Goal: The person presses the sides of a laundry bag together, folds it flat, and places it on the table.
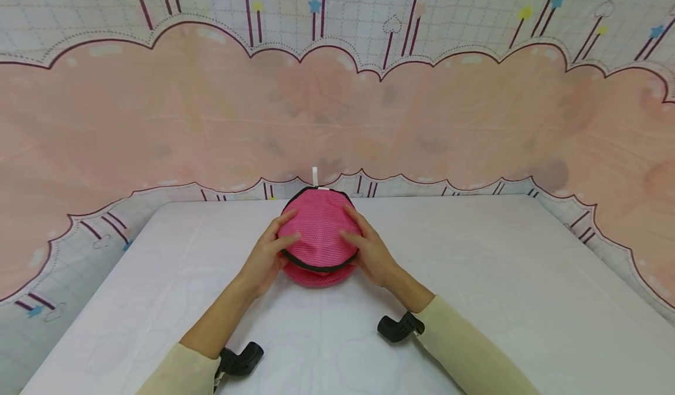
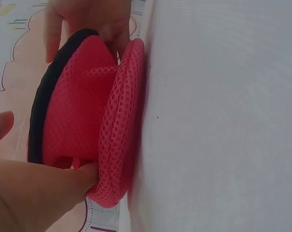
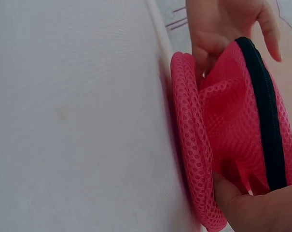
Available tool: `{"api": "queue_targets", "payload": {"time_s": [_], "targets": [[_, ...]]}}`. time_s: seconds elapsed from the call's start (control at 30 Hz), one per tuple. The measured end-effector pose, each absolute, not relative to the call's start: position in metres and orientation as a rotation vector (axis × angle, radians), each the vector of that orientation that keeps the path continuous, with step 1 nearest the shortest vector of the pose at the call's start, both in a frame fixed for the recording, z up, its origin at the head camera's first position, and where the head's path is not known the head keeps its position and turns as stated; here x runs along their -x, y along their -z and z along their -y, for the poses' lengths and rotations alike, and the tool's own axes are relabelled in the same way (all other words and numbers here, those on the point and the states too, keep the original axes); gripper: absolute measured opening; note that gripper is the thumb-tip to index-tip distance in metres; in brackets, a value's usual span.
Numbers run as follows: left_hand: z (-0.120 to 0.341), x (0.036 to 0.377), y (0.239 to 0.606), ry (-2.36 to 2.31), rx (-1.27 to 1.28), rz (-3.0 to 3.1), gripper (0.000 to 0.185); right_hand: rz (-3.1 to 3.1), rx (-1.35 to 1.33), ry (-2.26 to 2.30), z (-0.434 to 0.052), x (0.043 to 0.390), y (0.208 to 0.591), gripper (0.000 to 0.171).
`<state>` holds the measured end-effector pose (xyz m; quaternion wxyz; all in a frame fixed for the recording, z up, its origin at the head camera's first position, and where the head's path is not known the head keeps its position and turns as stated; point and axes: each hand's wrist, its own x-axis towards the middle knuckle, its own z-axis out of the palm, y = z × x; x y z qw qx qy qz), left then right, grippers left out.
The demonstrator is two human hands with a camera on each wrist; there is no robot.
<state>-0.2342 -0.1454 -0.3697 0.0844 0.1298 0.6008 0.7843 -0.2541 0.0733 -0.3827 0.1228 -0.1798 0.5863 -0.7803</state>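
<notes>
The pink mesh bag (image 1: 319,226) stood toward 12 o'clock on the white worktop (image 1: 474,278), its padded lower ring (image 2: 118,130) appearing to rest there. The left hand (image 1: 267,256) gripped it at 8 o'clock, the right hand (image 1: 375,259) at 4 o'clock. Both hands were part-opened to the bag's width, digits spread over the upper panel and others tucked between panel and ring. Black trim (image 1: 323,267) edged the panel; a white tab (image 1: 314,176) projected at 12 o'clock. A patterned cloth (image 1: 369,113) hung beyond the worktop's 12 o'clock edge.
</notes>
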Motion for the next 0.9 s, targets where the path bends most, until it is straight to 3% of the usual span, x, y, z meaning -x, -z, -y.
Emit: {"api": "queue_targets", "payload": {"time_s": [0.9], "targets": [[0.1481,0.2335,0.3768,-2.321,-0.331,-1.856,0.053,-1.739,0.412,2.248,-0.0748,0.2542,0.3859,0.056]]}}
